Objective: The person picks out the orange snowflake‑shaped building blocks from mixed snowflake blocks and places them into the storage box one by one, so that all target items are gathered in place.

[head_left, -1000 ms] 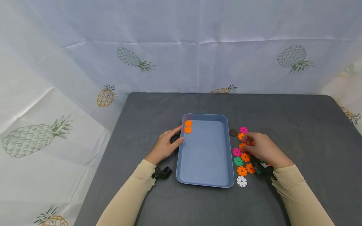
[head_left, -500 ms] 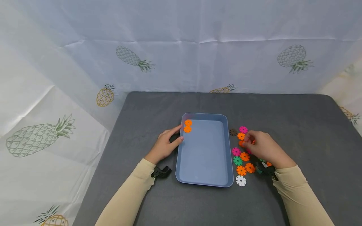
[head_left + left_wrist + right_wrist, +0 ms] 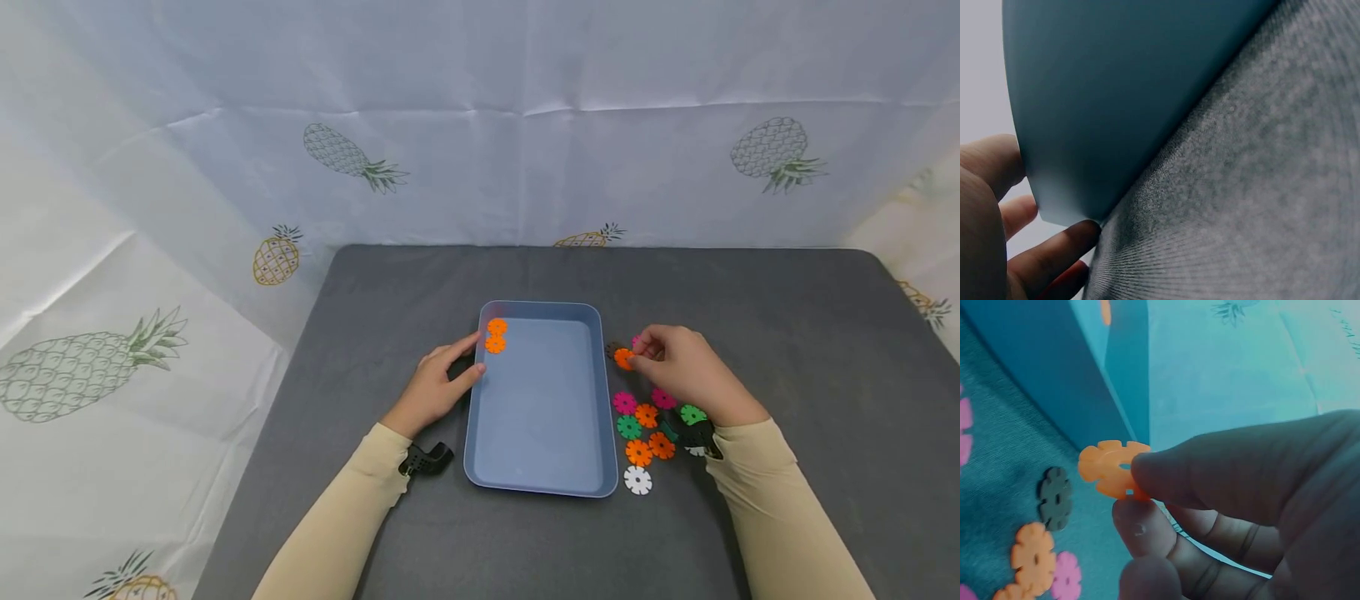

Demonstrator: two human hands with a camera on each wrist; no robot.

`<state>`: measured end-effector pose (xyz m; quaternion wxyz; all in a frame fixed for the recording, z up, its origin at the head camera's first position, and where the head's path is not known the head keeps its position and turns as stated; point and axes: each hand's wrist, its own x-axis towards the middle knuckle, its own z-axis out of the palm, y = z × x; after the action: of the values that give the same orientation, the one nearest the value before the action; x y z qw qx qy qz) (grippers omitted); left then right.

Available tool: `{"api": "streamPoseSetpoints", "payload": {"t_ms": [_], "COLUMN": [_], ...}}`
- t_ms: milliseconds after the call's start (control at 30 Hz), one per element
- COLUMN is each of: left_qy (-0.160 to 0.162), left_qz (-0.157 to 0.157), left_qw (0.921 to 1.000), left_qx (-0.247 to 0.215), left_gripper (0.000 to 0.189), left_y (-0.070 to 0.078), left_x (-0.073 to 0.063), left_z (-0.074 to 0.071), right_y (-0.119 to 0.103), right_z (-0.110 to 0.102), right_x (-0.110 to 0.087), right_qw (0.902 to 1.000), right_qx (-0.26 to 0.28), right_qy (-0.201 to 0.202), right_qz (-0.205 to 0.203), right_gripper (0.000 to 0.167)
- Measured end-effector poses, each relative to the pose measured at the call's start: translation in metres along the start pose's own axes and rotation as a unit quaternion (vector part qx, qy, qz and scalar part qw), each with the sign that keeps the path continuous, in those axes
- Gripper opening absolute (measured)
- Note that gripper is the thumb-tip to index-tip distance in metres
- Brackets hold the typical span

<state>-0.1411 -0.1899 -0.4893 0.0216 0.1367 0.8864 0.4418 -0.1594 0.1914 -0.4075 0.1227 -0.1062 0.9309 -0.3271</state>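
I saw only the tray's right wall between the right hand and open space inside (a dark disc lay flat below); the left hand partly blocked the left rim

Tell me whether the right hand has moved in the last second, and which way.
Yes: judged against the tray in the head view, the right hand has shifted slightly closer to it and toward the table's far edge.

No legible text, label, brand, number or sign on anything in any view
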Motion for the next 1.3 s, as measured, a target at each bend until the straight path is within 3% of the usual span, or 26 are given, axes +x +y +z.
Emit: {"api": "streamPoseSetpoints", "payload": {"t_ms": [600,1000,1300], "left_qy": [-0.001,0.001,-0.001], "left_qz": [-0.002,0.002,-0.002], "left_qw": [1.0000,1.0000,1.0000], "left_qx": [0.001,0.001,0.002], "left_gripper": [0.060,0.060,0.059], "left_y": [-0.002,-0.004,0.001], "left_x": [0.001,0.000,-0.001], "left_z": [-0.001,-0.001,0.000], "right_y": [-0.032,-0.058,-0.076], "right_z": [0.009,0.032,0.050], "right_x": [0.025,0.043,0.055], "right_qw": [0.9997,0.9994,0.9972], "right_qx": [0.008,0.010,-0.005], "right_qy": [0.015,-0.004,-0.019], "right_qz": [-0.020,-0.031,-0.073], "right_gripper": [0.011,0.009,0.009]}}
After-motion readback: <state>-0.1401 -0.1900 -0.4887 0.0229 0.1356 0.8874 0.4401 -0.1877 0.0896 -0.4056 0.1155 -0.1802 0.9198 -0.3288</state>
